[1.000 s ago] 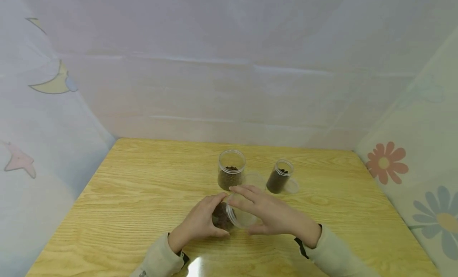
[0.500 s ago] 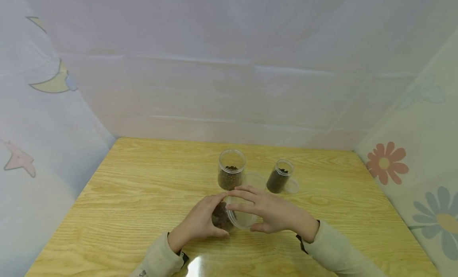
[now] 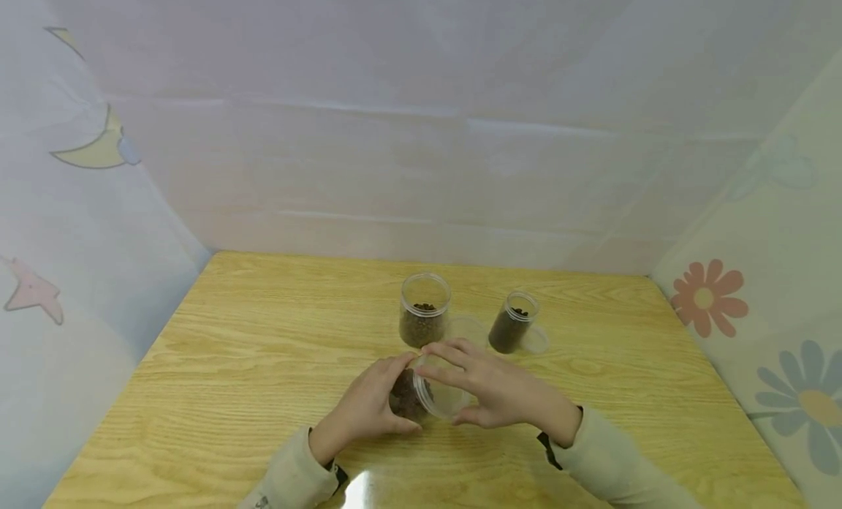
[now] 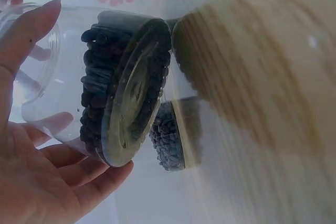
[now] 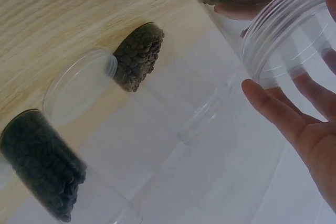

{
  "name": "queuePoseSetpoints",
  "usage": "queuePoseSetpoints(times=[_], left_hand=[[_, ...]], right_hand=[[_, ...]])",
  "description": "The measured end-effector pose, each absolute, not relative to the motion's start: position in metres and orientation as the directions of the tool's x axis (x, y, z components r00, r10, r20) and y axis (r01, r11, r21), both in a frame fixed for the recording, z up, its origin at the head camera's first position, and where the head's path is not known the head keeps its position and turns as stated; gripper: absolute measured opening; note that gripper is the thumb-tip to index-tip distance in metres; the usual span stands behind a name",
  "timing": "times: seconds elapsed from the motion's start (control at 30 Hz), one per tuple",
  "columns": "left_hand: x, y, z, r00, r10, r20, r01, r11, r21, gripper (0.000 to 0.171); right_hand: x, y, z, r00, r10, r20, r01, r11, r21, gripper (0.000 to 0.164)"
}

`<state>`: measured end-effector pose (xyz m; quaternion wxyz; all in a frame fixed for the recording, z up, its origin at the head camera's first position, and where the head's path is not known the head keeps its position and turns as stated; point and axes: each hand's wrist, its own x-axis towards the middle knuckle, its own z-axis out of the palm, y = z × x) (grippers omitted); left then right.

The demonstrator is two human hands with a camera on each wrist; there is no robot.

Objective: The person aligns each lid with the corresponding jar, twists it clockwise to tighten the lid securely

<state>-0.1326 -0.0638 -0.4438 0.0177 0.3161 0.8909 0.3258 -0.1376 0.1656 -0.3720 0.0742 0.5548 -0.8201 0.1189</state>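
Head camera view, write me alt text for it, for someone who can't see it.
A person's left hand grips a tilted clear jar of dark bean-like pieces at a wooden table, their right hand around its rim. Behind stand a wide jar and a narrow jar, part filled, with clear lids beside them.

Left grip [image 3: 370, 401] curled inward; right grip [image 3: 495, 386] facing it, fingers [image 5: 275, 109] spread.

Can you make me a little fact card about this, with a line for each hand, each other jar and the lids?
Left hand: grips a tilted clear jar with dark beans
Right hand: fingers around that jar's rim
Wide jar: upright, lid off, beans inside
Slim jar: upright, lid off, beans inside
Loose lids: large lid by the wide jar, small lid by the slim one
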Motion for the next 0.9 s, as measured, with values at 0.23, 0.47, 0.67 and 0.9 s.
queuePoseSetpoints(times=[0.23, 0.47, 0.67, 0.9], left_hand=[[-0.135, -0.067, -0.446, -0.787, 0.592, 0.177, 0.561, 0.564, 0.606, 0.096], [-0.140, -0.070, -0.447, -0.784, 0.595, 0.176, 0.541, 0.517, 0.664, 0.094], [-0.147, -0.078, -0.452, -0.812, 0.541, 0.220, 0.489, 0.423, 0.762, 0.096], [-0.149, -0.088, -0.452, -0.879, 0.410, 0.242, 0.412, 0.399, 0.820, 0.101]], right_hand=[[-0.135, 0.162, -0.368, -0.402, -0.888, 0.221, -0.915, 0.389, -0.105, 0.090], [-0.134, 0.162, -0.370, -0.408, -0.880, 0.242, -0.912, 0.384, -0.142, 0.094], [-0.132, 0.170, -0.372, -0.501, -0.828, 0.252, -0.863, 0.454, -0.222, 0.094], [-0.128, 0.182, -0.380, -0.550, -0.787, 0.279, -0.833, 0.492, -0.252, 0.096]])
